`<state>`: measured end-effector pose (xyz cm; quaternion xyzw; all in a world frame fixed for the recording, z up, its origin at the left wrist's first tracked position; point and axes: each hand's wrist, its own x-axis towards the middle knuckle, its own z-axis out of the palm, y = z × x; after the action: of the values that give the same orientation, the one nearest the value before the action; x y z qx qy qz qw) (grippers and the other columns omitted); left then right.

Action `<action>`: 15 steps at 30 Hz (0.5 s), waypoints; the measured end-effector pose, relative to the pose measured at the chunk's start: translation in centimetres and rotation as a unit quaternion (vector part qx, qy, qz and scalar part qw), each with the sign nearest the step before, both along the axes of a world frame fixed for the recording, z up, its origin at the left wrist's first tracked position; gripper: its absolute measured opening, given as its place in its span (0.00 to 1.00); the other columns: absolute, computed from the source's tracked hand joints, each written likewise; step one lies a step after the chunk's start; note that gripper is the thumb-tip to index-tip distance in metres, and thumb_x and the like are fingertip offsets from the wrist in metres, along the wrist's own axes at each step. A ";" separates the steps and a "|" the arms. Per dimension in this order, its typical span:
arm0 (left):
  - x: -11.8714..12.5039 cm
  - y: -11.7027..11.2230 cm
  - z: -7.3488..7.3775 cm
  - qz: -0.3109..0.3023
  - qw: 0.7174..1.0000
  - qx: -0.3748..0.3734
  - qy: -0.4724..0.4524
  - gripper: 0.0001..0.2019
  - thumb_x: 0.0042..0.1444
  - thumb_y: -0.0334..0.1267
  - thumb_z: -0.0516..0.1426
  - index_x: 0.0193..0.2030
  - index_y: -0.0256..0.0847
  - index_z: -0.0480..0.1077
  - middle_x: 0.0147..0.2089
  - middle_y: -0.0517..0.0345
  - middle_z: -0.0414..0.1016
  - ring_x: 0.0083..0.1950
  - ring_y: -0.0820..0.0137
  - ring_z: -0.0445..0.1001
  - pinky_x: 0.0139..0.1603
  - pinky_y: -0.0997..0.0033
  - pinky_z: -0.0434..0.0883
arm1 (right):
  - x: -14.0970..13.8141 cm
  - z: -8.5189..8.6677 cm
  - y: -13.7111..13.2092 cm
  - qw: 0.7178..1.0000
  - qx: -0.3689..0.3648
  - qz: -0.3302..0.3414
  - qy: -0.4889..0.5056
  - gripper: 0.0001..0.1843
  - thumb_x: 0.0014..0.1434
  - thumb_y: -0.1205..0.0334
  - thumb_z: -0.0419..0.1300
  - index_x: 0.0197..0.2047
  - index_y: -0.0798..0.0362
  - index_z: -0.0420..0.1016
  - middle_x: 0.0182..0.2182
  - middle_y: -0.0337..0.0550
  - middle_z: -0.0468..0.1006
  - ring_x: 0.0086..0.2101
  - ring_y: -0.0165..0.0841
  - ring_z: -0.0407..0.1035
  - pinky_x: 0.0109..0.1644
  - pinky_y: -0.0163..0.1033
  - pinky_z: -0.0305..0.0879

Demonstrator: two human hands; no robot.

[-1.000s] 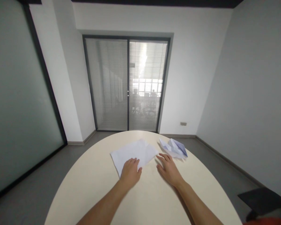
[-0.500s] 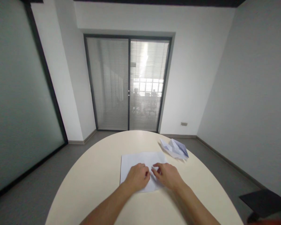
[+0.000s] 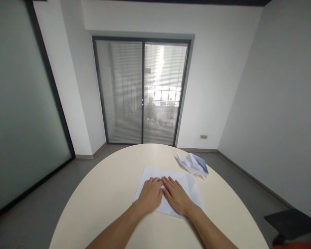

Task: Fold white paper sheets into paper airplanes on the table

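Observation:
A white sheet of paper point(image 3: 186, 183) lies flat on the round cream table point(image 3: 111, 193), right in front of me. My left hand point(image 3: 150, 194) rests palm down on the sheet's left half, fingers stretched out. My right hand point(image 3: 175, 195) lies flat beside it on the middle of the sheet, fingers out, the two hands touching at the fingertips. A folded white paper shape point(image 3: 193, 163) sits on the table beyond the sheet, to the right, apart from both hands.
The table's far edge curves just past the paper. Grey floor surrounds it. A glass door with blinds point(image 3: 142, 91) stands ahead, a frosted glass wall point(image 3: 18, 114) at left. A dark chair part point(image 3: 291, 223) shows at the lower right.
The sheet has been drawn closer to me and turned. Both hands, apart a second ago, then curled together on the sheet, now lie flat and spread on it.

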<state>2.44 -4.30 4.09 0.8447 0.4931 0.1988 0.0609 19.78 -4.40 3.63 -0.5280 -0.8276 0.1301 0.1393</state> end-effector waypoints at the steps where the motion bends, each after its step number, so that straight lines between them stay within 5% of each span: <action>1: 0.0 0.1 0.2 0.012 1.000 -0.003 -0.001 0.19 0.63 0.33 0.46 0.56 0.44 0.70 0.58 0.53 0.71 0.58 0.61 0.66 0.60 0.59 0.64 | 0.2 0.0 0.0 1.000 0.001 -0.005 -0.010 0.32 0.69 0.47 0.43 0.72 0.51 0.52 0.70 0.46 0.52 0.69 0.45 0.43 0.71 0.56 0.40; 4: 0.1 0.3 0.0 0.037 0.999 -0.003 -0.007 0.16 0.63 0.35 0.48 0.52 0.43 0.72 0.53 0.52 0.73 0.56 0.61 0.68 0.59 0.59 0.65 | 0.5 0.1 0.0 1.000 0.003 -0.005 -0.028 0.34 0.66 0.48 0.49 0.71 0.51 0.54 0.71 0.48 0.51 0.69 0.47 0.42 0.71 0.56 0.41; 10: -0.3 0.9 -1.9 0.069 0.997 -0.021 0.023 0.26 0.65 0.44 0.46 0.67 0.40 0.61 0.72 0.48 0.56 0.73 0.54 0.50 0.72 0.50 0.48 | 0.9 0.2 0.2 1.000 0.008 0.006 -0.018 0.33 0.66 0.46 0.48 0.70 0.48 0.56 0.70 0.48 0.53 0.69 0.46 0.44 0.71 0.57 0.41; 15: -0.3 1.0 -2.4 0.087 0.993 -0.039 0.074 0.29 0.67 0.50 0.41 0.71 0.40 0.54 0.75 0.47 0.48 0.75 0.53 0.44 0.72 0.46 0.46 | 2.1 0.3 1.0 0.996 -0.021 -0.077 -0.047 0.35 0.68 0.42 0.42 0.72 0.49 0.53 0.71 0.46 0.48 0.70 0.46 0.39 0.71 0.56 0.38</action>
<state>2.12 -3.25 1.73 0.8081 0.5751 0.1208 0.0393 21.88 -3.39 3.95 -0.5988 -0.7870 0.1112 0.0984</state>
